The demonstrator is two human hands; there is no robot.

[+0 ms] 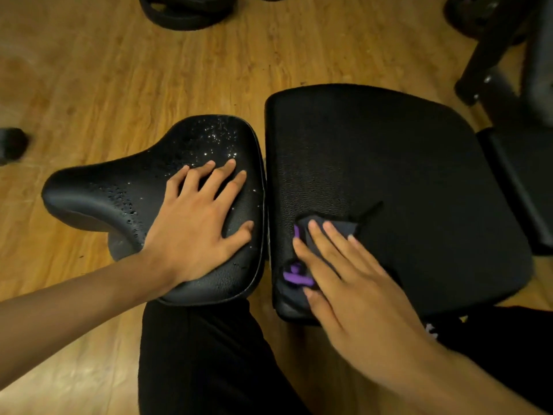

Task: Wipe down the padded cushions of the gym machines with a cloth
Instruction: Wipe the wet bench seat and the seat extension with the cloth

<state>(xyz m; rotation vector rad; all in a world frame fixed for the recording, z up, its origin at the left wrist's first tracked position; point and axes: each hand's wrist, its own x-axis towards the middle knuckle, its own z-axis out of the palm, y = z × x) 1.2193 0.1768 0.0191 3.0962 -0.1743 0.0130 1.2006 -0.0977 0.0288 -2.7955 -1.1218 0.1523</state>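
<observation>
**Wipe-down in progress: one pad under the cloth, one wet and unwiped**

The right hand [353, 283] lay flat, fingers straight and spread, pressing a dark cloth [294, 278] with purple markings onto the near left corner of the large back pad [404, 175]; nothing was gripped, the cloth being held down by pressure alone. The left hand [197, 226] rested open, palm down, on the saddle-shaped seat cushion [119, 190] just beside that pad; it held nothing and appeared to serve as a brace.

Droplets [215, 136] stood across the far part and the narrow nose of the seat cushion; in my judgement it had been sprayed and not yet wiped. The large pad showed a matt surface with no visible droplets; whether it had been fully covered cannot be told from this view. A further dark pad [520, 181] lay at the right edge, its condition unclear.

Assessment: task at an early to middle stage; the seat cushion was outstanding, and other machines, if any, were out of view.
</observation>
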